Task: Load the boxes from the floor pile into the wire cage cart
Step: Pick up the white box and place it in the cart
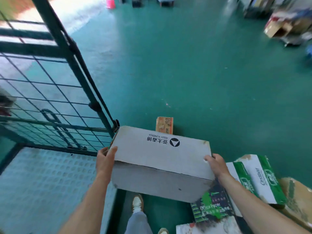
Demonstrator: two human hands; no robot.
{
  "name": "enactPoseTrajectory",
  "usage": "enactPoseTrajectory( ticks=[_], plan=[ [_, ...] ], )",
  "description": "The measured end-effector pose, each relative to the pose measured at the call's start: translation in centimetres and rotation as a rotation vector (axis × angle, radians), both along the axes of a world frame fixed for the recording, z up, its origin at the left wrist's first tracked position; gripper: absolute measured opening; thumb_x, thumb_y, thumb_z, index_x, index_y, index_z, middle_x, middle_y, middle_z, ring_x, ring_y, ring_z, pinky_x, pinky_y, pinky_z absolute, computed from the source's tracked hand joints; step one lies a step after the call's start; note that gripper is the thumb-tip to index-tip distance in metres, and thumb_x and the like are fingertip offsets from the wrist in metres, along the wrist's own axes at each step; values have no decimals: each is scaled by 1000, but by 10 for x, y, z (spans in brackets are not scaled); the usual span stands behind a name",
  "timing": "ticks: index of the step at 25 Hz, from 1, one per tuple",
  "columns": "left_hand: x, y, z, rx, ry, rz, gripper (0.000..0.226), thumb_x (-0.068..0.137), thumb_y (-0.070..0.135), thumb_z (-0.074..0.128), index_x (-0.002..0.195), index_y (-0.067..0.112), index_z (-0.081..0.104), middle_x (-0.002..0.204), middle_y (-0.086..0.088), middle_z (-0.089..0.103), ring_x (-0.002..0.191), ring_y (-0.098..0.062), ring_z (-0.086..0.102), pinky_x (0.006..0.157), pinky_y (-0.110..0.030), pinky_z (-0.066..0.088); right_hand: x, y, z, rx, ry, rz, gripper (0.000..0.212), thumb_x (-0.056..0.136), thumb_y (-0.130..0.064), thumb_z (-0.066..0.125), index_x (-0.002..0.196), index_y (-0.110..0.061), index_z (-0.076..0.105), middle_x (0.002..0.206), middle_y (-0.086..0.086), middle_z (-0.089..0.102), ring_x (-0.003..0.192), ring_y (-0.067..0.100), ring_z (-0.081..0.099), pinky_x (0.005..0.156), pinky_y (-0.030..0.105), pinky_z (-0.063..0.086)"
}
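Grey box [160, 159], lifted just right of the cart [50, 98]; left hand [105, 162] and right hand [216, 164], each grip clasping one end.

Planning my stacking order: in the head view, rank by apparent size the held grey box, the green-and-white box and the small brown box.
1. grey box, though it is nearest the camera.
2. green-and-white box.
3. small brown box, farther off and partly hidden, so its true size is unsure.

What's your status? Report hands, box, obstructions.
Left hand and right hand grip box ends. Box lifted, just right of cart floor. Corner post close to box's far-left corner. Pile on floor, right.
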State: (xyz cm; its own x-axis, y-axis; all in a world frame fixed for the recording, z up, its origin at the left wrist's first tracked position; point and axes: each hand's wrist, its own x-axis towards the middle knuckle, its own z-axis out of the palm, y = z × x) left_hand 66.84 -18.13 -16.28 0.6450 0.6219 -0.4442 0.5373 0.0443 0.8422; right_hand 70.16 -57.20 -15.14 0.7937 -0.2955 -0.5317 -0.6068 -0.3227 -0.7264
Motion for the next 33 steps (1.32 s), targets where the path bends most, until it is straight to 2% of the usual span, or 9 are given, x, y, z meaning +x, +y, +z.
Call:
enactPoseTrajectory(
  ticks=[4, 8, 10, 12, 16, 21, 26, 29, 33],
  plan=[
    [-46, 53, 30, 25, -51, 41, 72, 84, 27, 82, 143, 9, 46, 130, -13, 59, 108, -27, 57, 88, -42, 48, 15, 68, 37, 38, -45, 158, 25, 79, -29, 64, 84, -4, 66, 80, 11, 64, 67, 22, 53, 61, 32, 38],
    [-101, 118, 52, 121, -89, 50, 84, 75, 21, 89, 146, 12, 45, 126, -9, 58, 108, -26, 57, 88, -39, 50, 16, 146, 47, 168, -7, 215, 14, 80, -22, 62, 85, -10, 67, 80, 8, 67, 68, 23, 59, 58, 29, 48],
    [-133, 152, 56, 169, -86, 77, 84, 77, 24, 88, 148, 13, 44, 126, -5, 55, 110, -22, 54, 90, -35, 46, 15, 188, 38, 168, 12, 266, 21, 79, -28, 63, 94, -16, 70, 94, 7, 69, 84, 26, 64, 70, 36, 55],
    [-163, 184, 60, 153, -105, 147, 78, 82, 23, 84, 148, 11, 45, 126, -5, 55, 109, -21, 53, 88, -32, 43, 12, 232, 28, 107, 5, 373, 58, 67, -42, 67, 120, -19, 68, 119, 10, 66, 110, 30, 60, 95, 46, 51],
    [-250, 283, 58, 105, -16, 401, 61, 96, 32, 67, 149, 12, 45, 138, -7, 54, 121, -28, 54, 92, -36, 41, -21, 369, 32, 5, 44, 614, 53, 95, -25, 60, 142, -1, 49, 140, 18, 53, 115, 32, 51, 91, 37, 41],
    [-326, 372, 52, 28, 163, 405, 83, 87, 68, 56, 151, 16, 44, 156, -11, 43, 140, -31, 43, 111, -43, 37, -48, 480, 28, -47, 62, 782, 39, 95, -27, 60, 127, -3, 55, 113, 11, 56, 93, 25, 51, 83, 36, 40],
    [-376, 418, 35, -78, 228, 598, 63, 97, 53, 56, 137, 4, 46, 140, -15, 53, 115, -30, 52, 92, -39, 42, -88, 565, 22, -7, 120, 778, 53, 90, -47, 62, 114, 0, 55, 106, 19, 63, 97, 36, 62, 96, 54, 51],
    [-389, 431, 21, -217, 212, 774, 113, 80, 82, 48, 154, -1, 29, 152, -17, 46, 128, -38, 54, 100, -43, 47, -88, 601, 19, -35, 59, 779, 60, 92, -62, 55, 98, -2, 58, 99, 22, 64, 87, 33, 61, 78, 43, 49],
    [-381, 434, 6, -311, 240, 899, 112, 81, 87, 43, 157, 5, 30, 160, -17, 35, 143, -39, 39, 111, -50, 36, -64, 659, 20, -100, 21, 828, 76, 88, -76, 47, 88, -2, 60, 83, 15, 59, 71, 25, 52, 67, 36, 39]
  ],
)
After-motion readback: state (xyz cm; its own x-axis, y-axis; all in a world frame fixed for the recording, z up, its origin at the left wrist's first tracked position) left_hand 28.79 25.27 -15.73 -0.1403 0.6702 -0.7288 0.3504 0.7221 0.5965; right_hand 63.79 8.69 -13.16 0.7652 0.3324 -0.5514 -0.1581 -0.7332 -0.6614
